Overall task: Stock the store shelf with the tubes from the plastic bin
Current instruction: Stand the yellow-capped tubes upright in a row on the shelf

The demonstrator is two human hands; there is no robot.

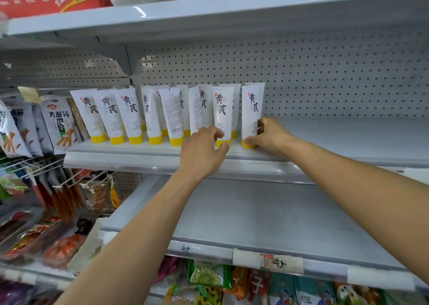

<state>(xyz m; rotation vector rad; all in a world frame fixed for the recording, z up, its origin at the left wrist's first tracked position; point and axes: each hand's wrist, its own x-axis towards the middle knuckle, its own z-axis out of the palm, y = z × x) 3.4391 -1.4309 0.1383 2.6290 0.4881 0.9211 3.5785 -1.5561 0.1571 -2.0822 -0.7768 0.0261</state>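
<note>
The task is judged well under way. A row of tubes [130,116] stands cap-down on the left part of the shelf [325,137], partly two deep, with most labels turned forward and a few turned backward or sideways. Only part of the shelf's length is covered by the row, so more stocking is judged to remain. The bin is not seen, and what is left in it cannot be told.

The end tube [252,109], at the right of the row, is grasped low down by the right hand [270,135], with the thumb laid on its yellow cap and the fingers curled behind it. The second tube [221,112], just beside it, is pinched at its cap by the left hand [202,149]. Both tubes are upright and appear to rest on the shelf.
</note>
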